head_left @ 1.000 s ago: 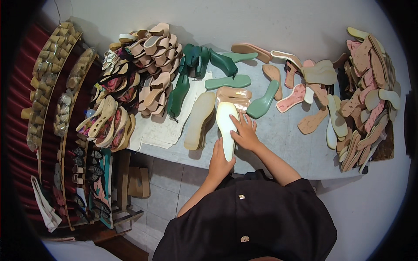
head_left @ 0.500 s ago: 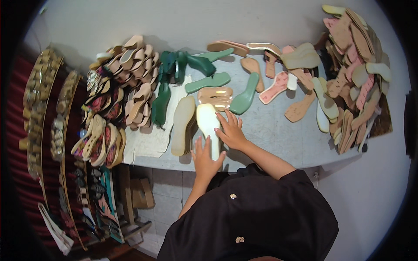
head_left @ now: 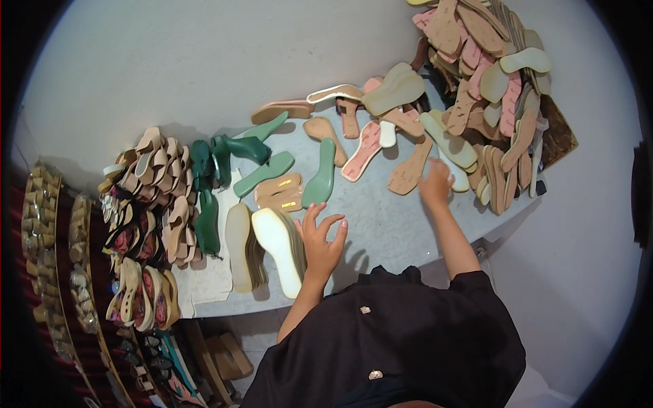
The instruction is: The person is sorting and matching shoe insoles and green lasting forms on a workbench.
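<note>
My left hand (head_left: pixel 321 241), fingers spread and slightly bent, hovers at the right side of a stack of pale cream shoe soles (head_left: pixel 273 234) and holds nothing. A second stack of beige soles (head_left: pixel 238 234) stands just left of that one. My right hand (head_left: pixel 435 183) is stretched out to the right, its fingers apart, between a tan insole (head_left: pixel 410 170) and a whitish sole (head_left: pixel 454 175). Whether its fingertips touch the whitish sole cannot be made out. Ahead of my left hand lie a green sole (head_left: pixel 319 180) and a packed pair of tan insoles (head_left: pixel 279 192).
A tall heap of insoles (head_left: pixel 469 102) fills the table's right end. Dark green shoe lasts (head_left: pixel 207 221) and piled beige sandals (head_left: pixel 160 166) stand at the left. A pink insole (head_left: pixel 362 149) lies mid-table. Display racks (head_left: pixel 41 251) hang far left.
My right hand has left the cream soles and reached far right, beside the tan insole. My left hand has lifted off the cream stack to its right side. The view has turned rightward.
</note>
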Demonstrator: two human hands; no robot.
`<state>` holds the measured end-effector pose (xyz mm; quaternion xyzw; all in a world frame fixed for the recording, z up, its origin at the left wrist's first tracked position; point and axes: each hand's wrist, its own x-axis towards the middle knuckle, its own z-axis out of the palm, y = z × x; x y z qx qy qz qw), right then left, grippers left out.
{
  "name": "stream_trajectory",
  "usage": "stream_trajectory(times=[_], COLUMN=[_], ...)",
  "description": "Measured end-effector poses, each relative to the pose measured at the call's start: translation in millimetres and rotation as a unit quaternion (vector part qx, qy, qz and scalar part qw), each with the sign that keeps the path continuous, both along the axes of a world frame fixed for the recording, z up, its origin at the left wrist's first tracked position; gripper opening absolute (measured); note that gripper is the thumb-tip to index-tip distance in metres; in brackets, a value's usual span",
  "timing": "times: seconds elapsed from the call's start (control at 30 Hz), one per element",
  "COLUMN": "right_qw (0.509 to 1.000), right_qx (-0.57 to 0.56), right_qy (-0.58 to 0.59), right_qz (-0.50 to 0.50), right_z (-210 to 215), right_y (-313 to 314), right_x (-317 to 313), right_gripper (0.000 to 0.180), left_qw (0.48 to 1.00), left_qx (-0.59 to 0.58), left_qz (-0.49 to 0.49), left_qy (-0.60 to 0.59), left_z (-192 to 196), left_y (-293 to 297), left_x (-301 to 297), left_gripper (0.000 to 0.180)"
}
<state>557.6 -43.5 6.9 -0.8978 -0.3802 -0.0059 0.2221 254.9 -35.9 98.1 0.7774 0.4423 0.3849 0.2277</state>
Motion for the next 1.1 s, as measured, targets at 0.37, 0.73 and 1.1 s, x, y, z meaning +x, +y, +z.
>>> stream_trajectory(times=[0.37,0.73,1.1], right_qw=[0.988,0.915,0.793], right_qx=[-0.063,0.245,0.265], right_qy=[0.087,0.319,0.469], right_qz=[-0.113,0.034,0.283], right_z=[3,-21,145], right_y=[2,-29,-64], right_x=[120,51,-52], right_gripper=[0.066,0.041,0.068], left_qw=[0.997,0.993,0.992], left_qx=[-0.037,-0.053,0.017], left_qz=[-0.045,-0.075,-0.123], left_qy=[-0.055,-0.07,-0.019], left_z=[-23,-11,7], left_y=[9,16,3], left_x=[24,21,0], left_gripper=[0.017,0.019,0.054])
